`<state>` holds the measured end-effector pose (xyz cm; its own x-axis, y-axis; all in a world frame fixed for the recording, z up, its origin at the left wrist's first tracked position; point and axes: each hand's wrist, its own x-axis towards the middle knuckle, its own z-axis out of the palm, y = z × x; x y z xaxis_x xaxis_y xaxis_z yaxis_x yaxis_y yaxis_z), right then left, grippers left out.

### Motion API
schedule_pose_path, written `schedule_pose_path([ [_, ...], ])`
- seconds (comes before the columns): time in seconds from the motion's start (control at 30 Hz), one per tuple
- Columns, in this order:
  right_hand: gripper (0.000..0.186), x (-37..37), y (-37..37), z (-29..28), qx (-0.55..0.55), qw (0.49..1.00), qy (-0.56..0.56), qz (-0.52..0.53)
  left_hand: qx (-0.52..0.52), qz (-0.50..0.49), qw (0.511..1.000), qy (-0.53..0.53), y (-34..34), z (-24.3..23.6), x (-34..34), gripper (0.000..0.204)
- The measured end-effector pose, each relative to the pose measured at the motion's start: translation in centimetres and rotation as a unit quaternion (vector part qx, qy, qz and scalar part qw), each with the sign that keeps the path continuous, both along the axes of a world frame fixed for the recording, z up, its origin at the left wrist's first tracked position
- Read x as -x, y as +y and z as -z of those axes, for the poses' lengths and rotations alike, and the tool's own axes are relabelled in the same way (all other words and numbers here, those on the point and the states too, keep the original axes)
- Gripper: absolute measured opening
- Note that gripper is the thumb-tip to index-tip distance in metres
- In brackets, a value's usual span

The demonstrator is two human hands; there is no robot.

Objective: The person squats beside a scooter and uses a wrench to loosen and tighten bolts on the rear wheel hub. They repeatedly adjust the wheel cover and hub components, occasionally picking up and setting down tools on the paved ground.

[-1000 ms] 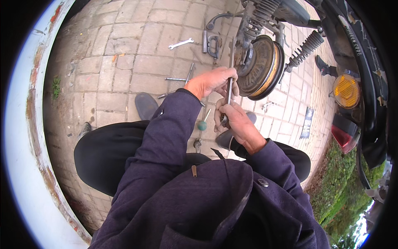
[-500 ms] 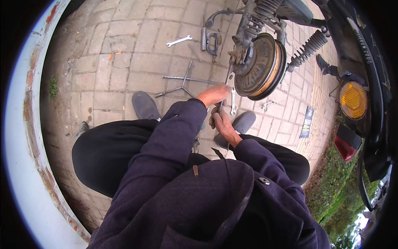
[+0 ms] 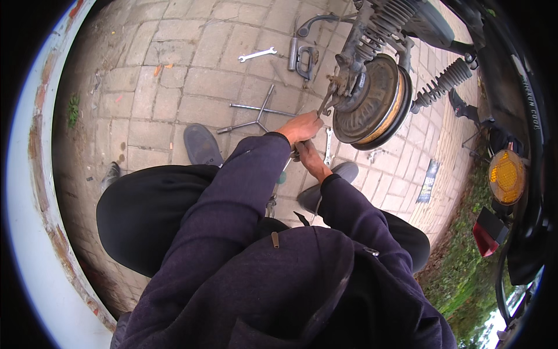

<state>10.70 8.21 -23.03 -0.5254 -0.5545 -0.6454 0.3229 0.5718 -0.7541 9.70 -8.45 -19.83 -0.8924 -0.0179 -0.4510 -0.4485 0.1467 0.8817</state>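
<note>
My left hand (image 3: pixel 303 128) is closed round a dark, narrow metal wrench (image 3: pixel 326 108), whose upper end sticks out toward the axle nut area of a rusty wheel hub (image 3: pixel 358 113). Just below it, my right hand (image 3: pixel 314 163) has its fingers curled at the tool's lower end, which the hands mostly hide. The hub has no tyre on it and sits under a coil-spring shock absorber (image 3: pixel 390 23). Whether the wrench touches the axle end cannot be made out.
On the paving lie a three-armed socket wrench (image 3: pixel 260 121), a long rod (image 3: pixel 244 107), an open-ended wrench (image 3: pixel 257 54), another spanner (image 3: pixel 329 145) and a C-shaped metal part (image 3: pixel 306 63). A second shock absorber (image 3: pixel 444 84) stands right of the hub. A white, rust-edged panel (image 3: pixel 35 192) curves along the left.
The wrench's end has come away from along the axle and now shows beside it. My right hand has drawn up closer to my left. The view has shifted slightly.
</note>
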Motion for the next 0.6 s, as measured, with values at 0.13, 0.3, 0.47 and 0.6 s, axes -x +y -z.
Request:
schedule_pose_path([
  [0.13, 0.041, 3.0, -0.6, 1.3, -0.037, 0.997, -0.052, -0.051, 0.07, -0.003, 0.997, 0.021, -0.1, 0.4, 0.5, 0.041],
  [0.3, 0.046, 4.4, -0.5, 3.4, 0.024, 0.996, -0.014, -0.089, 0.097, -0.016, 0.995, -0.003, -0.4, 0.0, 1.0, 0.039],
  [0.47, 0.05, 5.2, -0.9, 4.3, 0.036, 0.993, -0.013, -0.108, 0.115, -0.015, 0.993, -0.019, -0.7, -0.3, 1.5, 0.038],
  [0.6, 0.053, 6.0, -1.5, 4.6, 0.001, 0.995, -0.039, -0.092, 0.119, -0.022, 0.993, -0.004, -0.7, 0.1, 2.1, 0.038],
])
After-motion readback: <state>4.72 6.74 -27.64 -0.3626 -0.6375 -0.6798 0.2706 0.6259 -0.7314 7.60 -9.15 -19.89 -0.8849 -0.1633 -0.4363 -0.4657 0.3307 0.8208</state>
